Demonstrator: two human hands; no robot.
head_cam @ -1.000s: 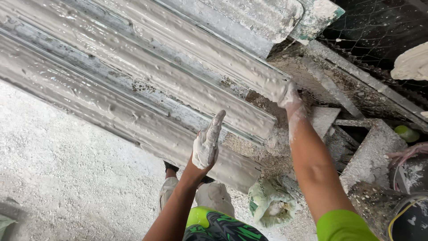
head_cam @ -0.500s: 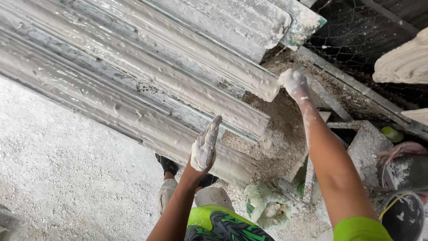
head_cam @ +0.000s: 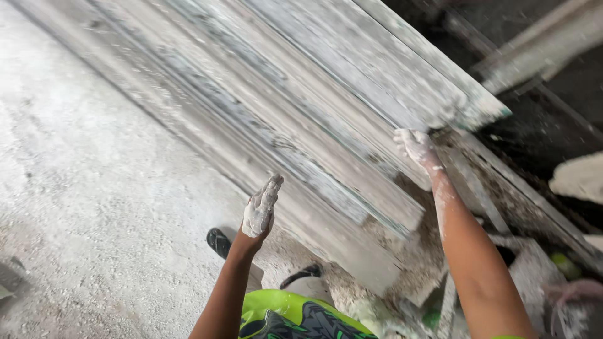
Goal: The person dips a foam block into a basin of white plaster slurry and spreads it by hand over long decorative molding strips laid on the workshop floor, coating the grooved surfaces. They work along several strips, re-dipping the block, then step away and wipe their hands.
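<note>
floor (head_cam: pixel 75 207): pale, gritty, plaster-dusted; left of the moulding stack
left hand (head_cam: pixel 260 207): plaster-coated, flat and open, fingers straight; pressed edge-on at the lower-left side of the moulding stack, gripping nothing
foot (head_cam: pixel 218 242): dark sandal, just below the left hand, close under the stack's lower edge
moulding stack (head_cam: pixel 301 119): long ribbed plaster lengths, leaning diagonally from upper left down to lower right; frame is motion-blurred
right hand (head_cam: pixel 416 145): plaster-coated, fingers curled on the stack's right end under the top length; looks like a hold, thumb not visible
rubble (head_cam: pixel 408 270): broken plaster and scraps below the stack's right end
risk 1: lengths could slide off each other, since only the end is held and the left hand just braces
risk 2: plaster-slick hands could lose grip
risk 3: a dropped end would land near the foot
count: 2 hands, 1 foot seen, 1 stack; about 4 lengths, blur prevents an exact count
</note>
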